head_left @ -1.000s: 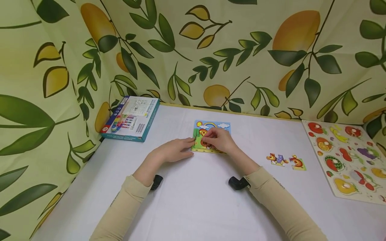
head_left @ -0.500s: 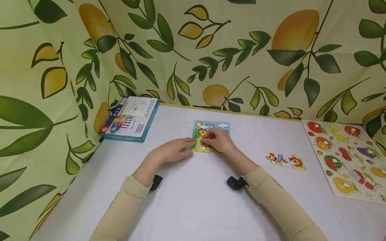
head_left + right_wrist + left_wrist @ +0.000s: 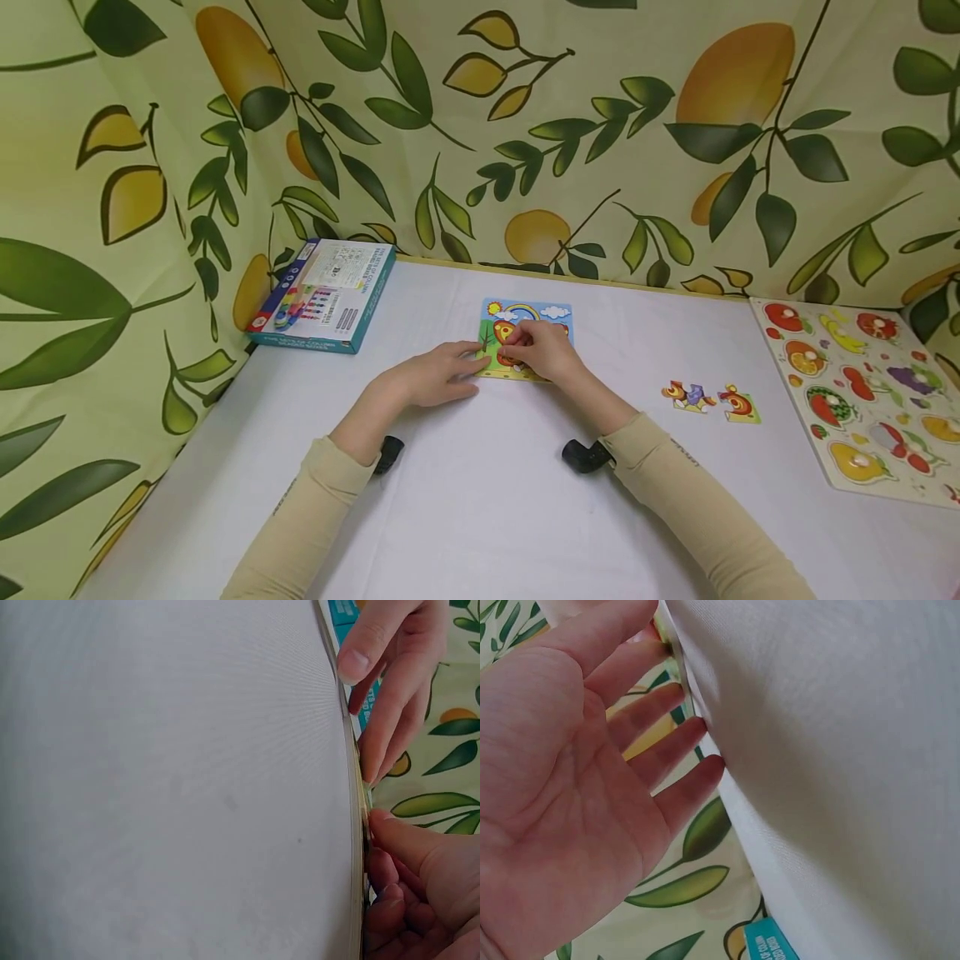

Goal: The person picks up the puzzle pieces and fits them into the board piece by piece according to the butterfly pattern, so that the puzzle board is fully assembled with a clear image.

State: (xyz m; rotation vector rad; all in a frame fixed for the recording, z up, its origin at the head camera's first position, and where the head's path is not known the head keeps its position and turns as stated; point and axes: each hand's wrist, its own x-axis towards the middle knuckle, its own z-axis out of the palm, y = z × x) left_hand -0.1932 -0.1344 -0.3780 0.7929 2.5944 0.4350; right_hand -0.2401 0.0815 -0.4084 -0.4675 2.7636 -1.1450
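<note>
Lying flat on white tabletop [image 3: 480, 500]: rainbow-scene jigsaw puzzle [image 3: 517, 310], between both hands' fingers | Left hand [image 3: 435, 375]: fingers extended, tips at puzzle's left edge | Right hand [image 3: 547, 350]: thumb and forefinger together over puzzle; gripped piece indeterminable | Two loose jigsaw pieces [image 3: 687, 397]: right of right hand

"FIVE SETS OF COLUMN" on the teal side [image 3: 302, 342] of a box [image 3: 351, 307], sleeve [image 3: 678, 483] lettering too small to read
</note>
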